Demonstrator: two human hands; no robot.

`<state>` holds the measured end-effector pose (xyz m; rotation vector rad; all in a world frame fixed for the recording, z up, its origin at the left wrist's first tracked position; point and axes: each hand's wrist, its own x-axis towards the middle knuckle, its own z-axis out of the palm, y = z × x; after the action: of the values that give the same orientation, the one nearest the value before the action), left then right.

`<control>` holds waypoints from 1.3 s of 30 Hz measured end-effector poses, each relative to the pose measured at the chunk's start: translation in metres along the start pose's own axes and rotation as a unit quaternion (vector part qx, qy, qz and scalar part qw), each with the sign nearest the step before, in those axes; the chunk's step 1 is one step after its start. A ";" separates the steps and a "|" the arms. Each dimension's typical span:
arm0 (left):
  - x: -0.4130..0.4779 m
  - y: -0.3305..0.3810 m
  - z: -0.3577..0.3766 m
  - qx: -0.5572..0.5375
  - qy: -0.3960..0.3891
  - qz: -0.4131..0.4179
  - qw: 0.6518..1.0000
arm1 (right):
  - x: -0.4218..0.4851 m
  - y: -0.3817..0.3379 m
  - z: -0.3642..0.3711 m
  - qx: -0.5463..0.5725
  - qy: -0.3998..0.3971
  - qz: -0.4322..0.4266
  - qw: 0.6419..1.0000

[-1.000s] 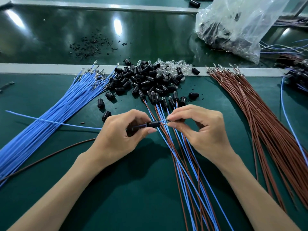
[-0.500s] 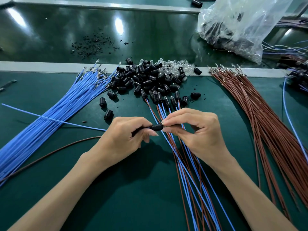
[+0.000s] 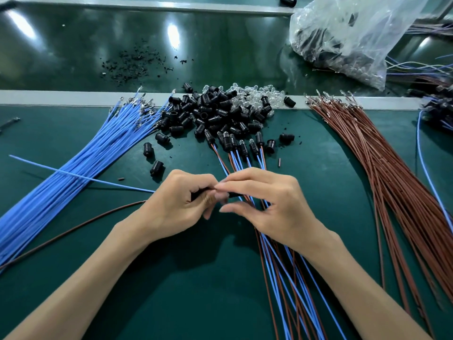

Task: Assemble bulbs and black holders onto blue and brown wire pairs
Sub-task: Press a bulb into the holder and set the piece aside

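My left hand (image 3: 181,204) grips a black holder (image 3: 199,193) whose blue wire (image 3: 81,176) and brown wire (image 3: 63,235) trail off to the left. My right hand (image 3: 267,202) meets it from the right, fingertips pinching the holder's end; what sits between the fingers is hidden. Under my hands lie several finished pairs (image 3: 282,278) with holders (image 3: 235,143) at their far ends. A heap of black holders (image 3: 210,114) and clear bulbs (image 3: 255,94) sits beyond. Blue wires (image 3: 81,163) fan out at left, brown wires (image 3: 392,168) at right.
A clear plastic bag (image 3: 348,33) of parts lies at the back right. Black crumbs (image 3: 132,65) dot the glossy strip behind the grey ledge (image 3: 61,98). More assembled wires (image 3: 438,111) pile at the far right edge. Loose holders (image 3: 157,166) lie just left of my hands.
My right fingers have slid left over the holder, closing against my left fingertips and covering the part that showed between them. Both hands stay over the same spot.
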<state>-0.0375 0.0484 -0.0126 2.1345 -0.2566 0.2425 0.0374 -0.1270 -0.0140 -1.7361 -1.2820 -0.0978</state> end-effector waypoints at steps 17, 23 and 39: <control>0.002 -0.002 -0.006 0.019 -0.014 -0.027 0.999 | -0.003 0.010 -0.011 -0.039 -0.060 0.057 0.996; 0.005 0.000 -0.006 0.031 -0.003 -0.049 0.998 | 0.003 0.005 -0.012 -0.011 0.040 0.106 0.994; 0.009 0.079 0.050 -0.449 -0.213 -0.301 0.814 | 0.067 0.032 -0.020 0.007 0.083 0.383 0.920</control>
<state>-0.0468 -0.0374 0.0261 1.1886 0.0693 -0.6345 0.1013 -0.0941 0.0133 -2.0489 -0.4141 0.2154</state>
